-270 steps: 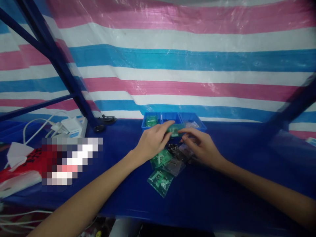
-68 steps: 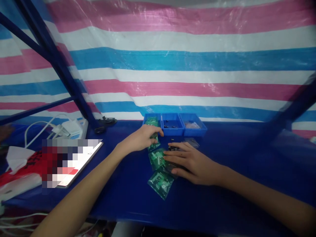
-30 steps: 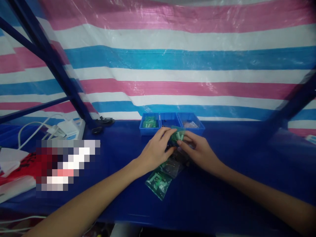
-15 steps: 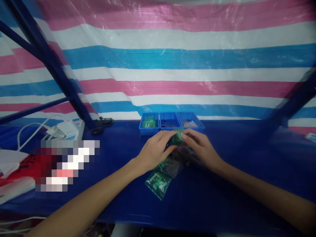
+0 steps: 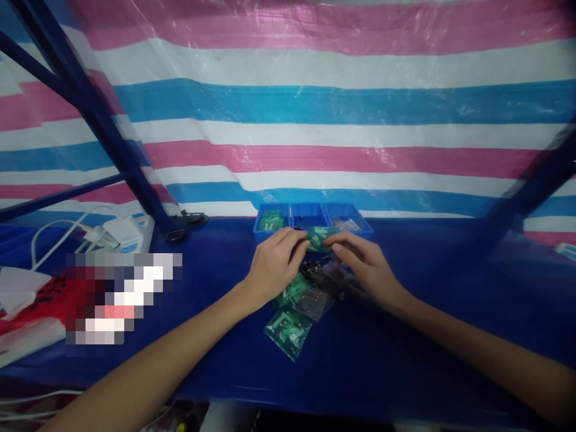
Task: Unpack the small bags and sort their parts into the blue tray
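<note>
A small green plastic bag (image 5: 319, 238) is stretched between my two hands, just in front of the blue bins. My left hand (image 5: 279, 261) pinches its left side, and my right hand (image 5: 366, 264) grips its right side. Below them on the blue table lie a heap of small dark parts (image 5: 315, 271), a clear bag (image 5: 311, 303) with thin parts inside, and green bags. The nearest green bag (image 5: 288, 330) lies flat, with pale green pieces in it.
Three joined blue bins (image 5: 308, 217) stand at the table's back; the left one holds green bags, the right one clear bags. White cables and a power strip (image 5: 143, 237), a black item (image 5: 175, 235) and a red package (image 5: 81, 294) lie on the left.
My left hand has moved slightly left, away from my right hand. The green bag is now spread sideways between them, and the dark parts below are more exposed.
</note>
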